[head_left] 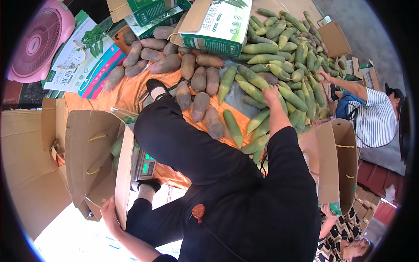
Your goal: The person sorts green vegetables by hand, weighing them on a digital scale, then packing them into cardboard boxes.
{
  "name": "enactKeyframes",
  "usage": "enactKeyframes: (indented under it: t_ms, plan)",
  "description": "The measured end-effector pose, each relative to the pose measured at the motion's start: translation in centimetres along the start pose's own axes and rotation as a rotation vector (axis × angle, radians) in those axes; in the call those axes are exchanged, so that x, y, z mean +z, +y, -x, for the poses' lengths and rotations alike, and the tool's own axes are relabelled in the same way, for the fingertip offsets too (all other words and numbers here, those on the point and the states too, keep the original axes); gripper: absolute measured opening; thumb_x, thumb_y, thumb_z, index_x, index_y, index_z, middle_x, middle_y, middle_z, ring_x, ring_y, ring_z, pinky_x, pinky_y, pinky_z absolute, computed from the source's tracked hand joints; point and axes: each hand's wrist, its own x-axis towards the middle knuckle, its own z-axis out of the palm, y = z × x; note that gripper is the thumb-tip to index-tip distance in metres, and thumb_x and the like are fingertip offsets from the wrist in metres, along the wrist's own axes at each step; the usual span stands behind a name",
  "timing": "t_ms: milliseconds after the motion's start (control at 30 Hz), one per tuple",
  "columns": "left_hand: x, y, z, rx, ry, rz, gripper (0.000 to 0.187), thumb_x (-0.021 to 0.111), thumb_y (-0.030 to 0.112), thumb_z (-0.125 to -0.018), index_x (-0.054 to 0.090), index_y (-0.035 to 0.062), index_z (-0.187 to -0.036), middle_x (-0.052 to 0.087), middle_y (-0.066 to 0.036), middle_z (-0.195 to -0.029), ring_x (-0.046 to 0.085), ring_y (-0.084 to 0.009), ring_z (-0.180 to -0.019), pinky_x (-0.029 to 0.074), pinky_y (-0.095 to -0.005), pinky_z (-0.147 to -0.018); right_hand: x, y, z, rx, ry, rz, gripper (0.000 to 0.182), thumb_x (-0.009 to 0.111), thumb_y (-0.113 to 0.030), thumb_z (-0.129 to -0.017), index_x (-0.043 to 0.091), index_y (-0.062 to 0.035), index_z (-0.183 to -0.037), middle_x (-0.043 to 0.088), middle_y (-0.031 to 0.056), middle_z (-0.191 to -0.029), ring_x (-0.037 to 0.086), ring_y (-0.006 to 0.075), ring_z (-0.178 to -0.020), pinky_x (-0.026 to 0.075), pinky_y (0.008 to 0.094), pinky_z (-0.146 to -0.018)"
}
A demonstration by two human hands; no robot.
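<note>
My right hand (271,96) reaches into a large heap of green radishes (283,61), its fingers closed around one green radish. More green radishes (232,127) lie near it on the orange sheet. Down at the left, my left hand (109,212) grips the lower edge of an open cardboard box (94,153). Inside that box a few green radishes (117,146) show, partly hidden by its flap. A digital scale (146,168) with a lit green display stands right beside the box.
Several dark reddish radishes (198,81) are spread over the orange sheet (135,94). Green-and-white cartons (218,26) stand behind them, and a pink fan (41,41) is at far left. Another person (371,113) handles the heap; a second (340,236) touches a tall box (347,166).
</note>
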Motion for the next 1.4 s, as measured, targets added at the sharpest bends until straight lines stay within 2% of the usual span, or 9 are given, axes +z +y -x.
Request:
enactKeyframes:
  t_ms: [133, 233, 333, 400, 433, 667, 833, 967, 1400]
  plan:
    - [0.1, 0.1, 0.3, -0.003, -0.006, 0.029, 0.028, 0.057, 0.023, -0.091, 0.07, -0.0004, -0.099, 0.065, -0.002, -0.075, 0.053, -0.0097, -0.064, 0.043, -0.0254, -0.06, -0.4, -0.8, 1.5, 0.073, -0.162, -0.163, 0.057, 0.065, -0.011, -0.079, 0.04, -0.0126, -0.129, 0.057, 0.0071, -0.105, 0.059, 0.021, -0.083, 0.051, 0.0387, -0.067]
    - [0.4, 1.4, 0.6, 0.005, 0.024, -0.013, 0.028, 0.057, 0.023, -0.09, 0.07, -0.0006, -0.099, 0.064, -0.002, -0.075, 0.053, -0.0095, -0.065, 0.043, -0.0258, -0.06, 0.8, 1.6, -1.3, 0.157, -0.185, -0.125, 0.01, 0.061, -0.013, -0.081, 0.054, -0.0106, -0.087, 0.056, 0.0043, -0.076, 0.054, 0.0157, -0.06, 0.047, 0.0312, -0.049]
    - [0.3, 2.4, 1.1, -0.054, -0.01, -0.07, 0.026, 0.057, 0.017, -0.088, 0.068, -0.0019, -0.103, 0.068, -0.006, -0.088, 0.059, -0.0118, -0.078, 0.047, -0.0258, -0.073, 1.9, 1.2, 0.2, 0.087, -0.281, 0.01, 0.018, 0.055, -0.013, -0.078, 0.051, -0.0114, -0.061, 0.046, 0.0024, -0.052, 0.044, 0.0143, -0.041, 0.033, 0.0305, -0.035]
    - [0.5, 2.1, 1.0, -0.035, 0.001, -0.034, 0.027, 0.059, 0.019, -0.087, 0.068, -0.0013, -0.103, 0.069, -0.007, -0.09, 0.06, -0.012, -0.078, 0.047, -0.026, -0.074, 3.1, 1.0, 1.0, 0.017, -0.293, -0.007, 0.021, 0.055, -0.017, -0.079, 0.049, -0.0106, -0.06, 0.046, 0.0024, -0.052, 0.043, 0.0147, -0.04, 0.032, 0.0296, -0.034]
    - [0.5, 2.0, 0.9, -0.034, 0.011, -0.04, 0.027, 0.06, 0.019, -0.086, 0.068, -0.0013, -0.102, 0.069, -0.008, -0.09, 0.06, -0.0121, -0.078, 0.047, -0.0261, -0.075, 5.4, 9.8, -11.9, -0.515, -0.314, 0.387, 0.017, 0.056, -0.018, -0.079, 0.055, -0.01, -0.064, 0.048, 0.0025, -0.053, 0.042, 0.0152, -0.039, 0.029, 0.0291, -0.033]
    - [0.3, 1.2, 0.9, 0.002, 0.007, 0.041, 0.026, 0.061, 0.018, -0.085, 0.069, -0.0034, -0.096, 0.069, -0.011, -0.091, 0.061, -0.0137, -0.078, 0.047, -0.0268, -0.075, 5.0, -7.3, 6.7, -0.758, 0.12, 0.406, 0.033, 0.06, -0.03, -0.082, 0.064, 0.0027, -0.082, 0.065, 0.0181, -0.075, 0.061, 0.0348, -0.074, 0.045, 0.0434, -0.072]
    - [0.3, 1.3, 1.0, 0.006, 0.029, 0.04, 0.026, 0.061, 0.018, -0.084, 0.069, -0.0036, -0.096, 0.069, -0.009, -0.084, 0.061, -0.0137, -0.073, 0.047, -0.0273, -0.07, 5.3, -12.5, 8.3, -0.987, 0.0, 0.283, 0.023, 0.059, -0.021, -0.086, 0.062, 0.0013, -0.081, 0.062, 0.0118, -0.082, 0.055, 0.018, -0.073, 0.043, 0.0333, -0.062]
    - [0.2, 1.8, 1.3, 0.031, 0.039, 0.008, 0.025, 0.06, 0.018, -0.084, 0.069, -0.0032, -0.094, 0.068, -0.008, -0.074, 0.06, -0.0137, -0.067, 0.047, -0.029, -0.067, 5.0, -17.8, 17.8, -0.853, -0.439, -0.099, 0.021, 0.056, -0.021, -0.091, 0.063, -0.0056, -0.104, 0.055, -0.0038, -0.078, 0.05, 0.0047, -0.068, 0.037, 0.0182, -0.059]
    - [0.2, 1.7, 1.5, 0.052, 0.059, -0.037, 0.026, 0.06, 0.02, -0.084, 0.069, -0.0032, -0.09, 0.065, -0.008, -0.067, 0.059, -0.0133, -0.063, 0.047, -0.0297, -0.063, 6.7, -29.6, 44.2, -0.869, -1.403, -0.486, 0.024, 0.052, -0.02, -0.093, 0.059, 0.0007, -0.104, 0.062, 0.0067, -0.098, 0.06, 0.0124, -0.073, 0.052, 0.0271, -0.063]
